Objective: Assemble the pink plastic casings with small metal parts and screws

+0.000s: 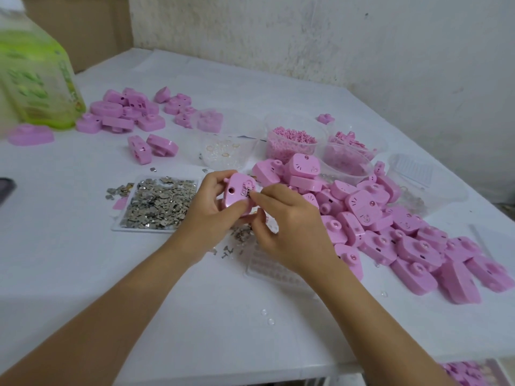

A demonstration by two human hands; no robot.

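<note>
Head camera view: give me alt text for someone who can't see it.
A left hand holds a pink casing while the right hand pinches a small metal part against it; a tray of metal parts lies left, a casing pile right.

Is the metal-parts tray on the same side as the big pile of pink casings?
No, the tray lies left of the left hand, while the pile of pink casings lies right of the right hand.

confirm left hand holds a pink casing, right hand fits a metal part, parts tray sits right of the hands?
Wrong side: the head view shows the parts tray left of the hands. Left hand holds the pink casing, right hand fits the metal part.
</note>
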